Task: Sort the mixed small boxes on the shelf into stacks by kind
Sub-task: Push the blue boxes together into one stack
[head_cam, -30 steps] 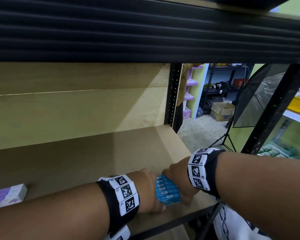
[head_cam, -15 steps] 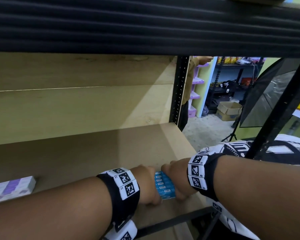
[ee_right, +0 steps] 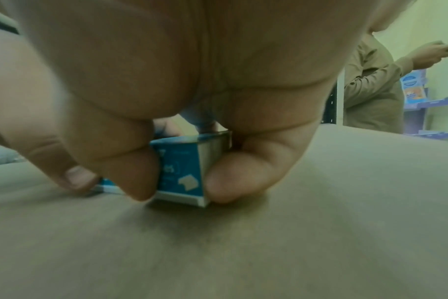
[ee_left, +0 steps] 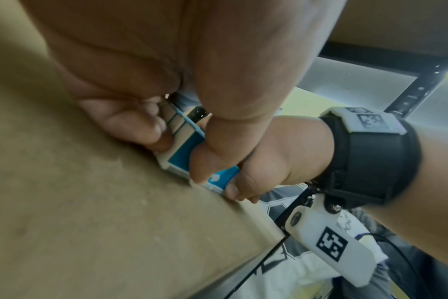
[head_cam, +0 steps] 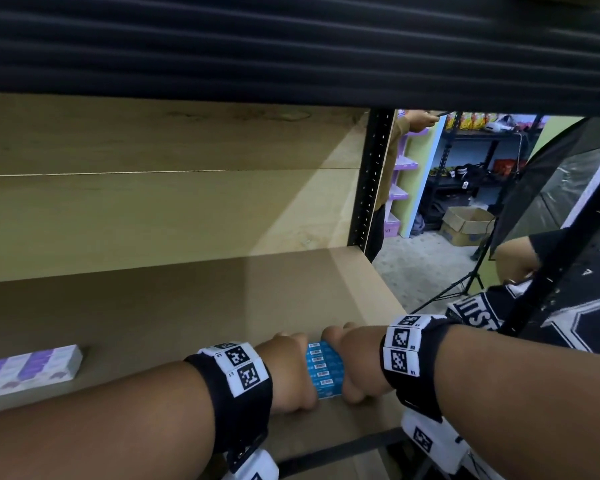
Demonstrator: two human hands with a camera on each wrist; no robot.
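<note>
both hands clamp one stack of blue boxes [head_cam: 324, 370] between them: the left hand [head_cam: 288, 372] has its grip curled against the stack's left side, the right hand [head_cam: 355, 363] has its grip curled against the right side, fingers bent down to the shelf [head_cam: 187, 306]. the stack stands on the board near the shelf's front right corner, its lowest box touching the wood.

the head view shows what the wrist views do not: the stack's top face, a row of narrow blue edges with small white barcode labels, several boxes pressed side by side. it also shows a second stack, purple boxes [head_cam: 28, 370], lying flat on the same board, well apart at the far left.

the left wrist view shows the near end of the blue boxes [ee_left: 184, 153], blue panels with white borders, with the left hand's fingers [ee_left: 131, 125] on one side and the right hand [ee_left: 263, 153] wrapped round the other, thumb tip down at the board's edge. the right wrist view shows one blue box [ee_right: 184, 172] from low down, a white shape printed on its face, pinched between thumb [ee_right: 233, 180] and fingers [ee_right: 131, 176]; how many boxes sit behind it cannot be told there.

farther off, past the black upright [head_cam: 371, 181], an open cardboard carton [head_cam: 466, 225] sits on the floor; what it holds cannot be told. behind it a dark rack [head_cam: 478, 168] carries blurred packets. another person in a tan shirt [ee_right: 371, 89] stands beyond the shelf.
</note>
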